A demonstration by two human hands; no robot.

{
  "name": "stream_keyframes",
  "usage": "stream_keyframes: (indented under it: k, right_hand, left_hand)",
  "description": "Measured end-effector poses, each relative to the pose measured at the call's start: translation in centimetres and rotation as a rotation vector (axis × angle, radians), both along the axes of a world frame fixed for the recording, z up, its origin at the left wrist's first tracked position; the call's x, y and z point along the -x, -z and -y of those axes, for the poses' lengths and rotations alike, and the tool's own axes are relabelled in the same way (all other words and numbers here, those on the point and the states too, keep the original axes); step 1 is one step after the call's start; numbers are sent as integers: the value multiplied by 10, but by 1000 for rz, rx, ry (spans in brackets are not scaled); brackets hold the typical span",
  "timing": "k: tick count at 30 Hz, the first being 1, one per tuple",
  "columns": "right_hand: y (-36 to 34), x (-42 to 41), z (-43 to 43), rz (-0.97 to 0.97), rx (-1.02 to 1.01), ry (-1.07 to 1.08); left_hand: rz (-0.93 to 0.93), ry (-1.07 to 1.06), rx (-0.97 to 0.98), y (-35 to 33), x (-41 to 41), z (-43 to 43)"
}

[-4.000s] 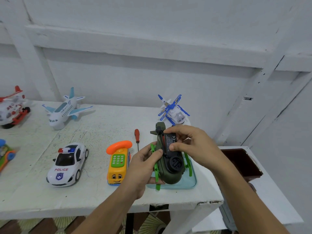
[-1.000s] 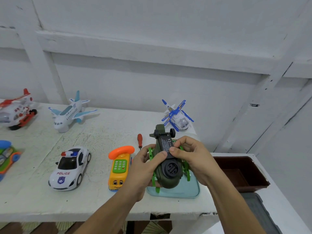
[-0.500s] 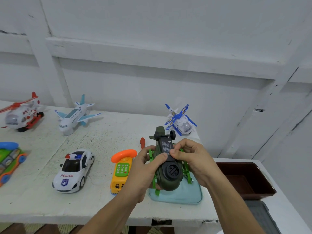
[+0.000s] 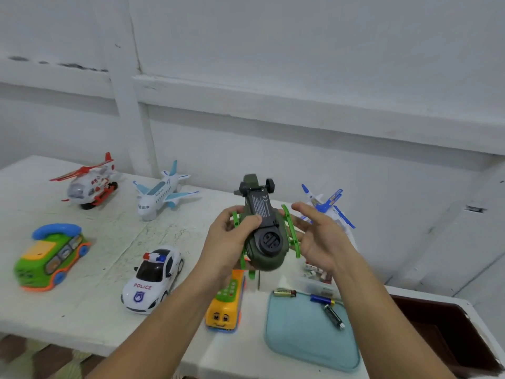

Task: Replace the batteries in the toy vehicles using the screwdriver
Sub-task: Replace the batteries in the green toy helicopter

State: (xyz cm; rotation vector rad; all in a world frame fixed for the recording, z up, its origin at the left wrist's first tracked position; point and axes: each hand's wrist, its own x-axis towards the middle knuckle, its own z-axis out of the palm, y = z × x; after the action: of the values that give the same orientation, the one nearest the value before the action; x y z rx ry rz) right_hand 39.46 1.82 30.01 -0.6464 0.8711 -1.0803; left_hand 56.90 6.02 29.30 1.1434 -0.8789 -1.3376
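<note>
White-painted plank wall (image 4: 300, 64) backs a scuffed, chalky white desk (image 4: 82, 318). Above the desk and clear of its surface, the toy helicopter (image 4: 266, 258) is held belly-up. It has a rounded, matte, dark olive plastic hull with bright green curved skids (image 4: 291, 231) standing out on each side. A flat black battery cover (image 4: 261, 207) with small white print and a CE mark lies along the belly. A round black disc (image 4: 270, 240) sits nearer the bulbous nose, and small black wheels (image 4: 270, 184) flank the narrow tail. Its long axis runs away from the person, tail toward the wall and leaning a little left, nose toward the camera.

The left hand (image 4: 226, 242) has the grip: fingers curl round the hull's left side, thumb pressed on the cover's near edge. The right hand (image 4: 318, 239) grips nothing. Its fingers are stretched and spread just beside the right skid; whether it touches cannot be told.

Below, three cylindrical batteries (image 4: 334, 316) lie at the far end of a smooth teal mat (image 4: 308, 348) with rounded corners.
</note>
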Motion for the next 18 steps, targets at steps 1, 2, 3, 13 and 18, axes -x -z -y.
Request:
stream_keyframes:
  k: [1, 2, 3, 13, 18]
  right_hand:
    - [2, -7, 10, -29, -13, -1]
    - [6, -14, 21, -86, -11, -1]
    - [11, -22, 31, -175, 1, -6]
    - [85, -80, 77, -1676, 66, -391]
    - [92, -84, 85, -1440, -57, -194]
  left_hand:
    - [-4, -18, 2, -2, -7, 7]
    - [-1, -35, 6, -4, -15, 15]
    - [6, -49, 9, -6, -23, 24]
    - [47, 2, -32, 7, -85, 92]
    - [47, 94, -59, 15, -104, 111]
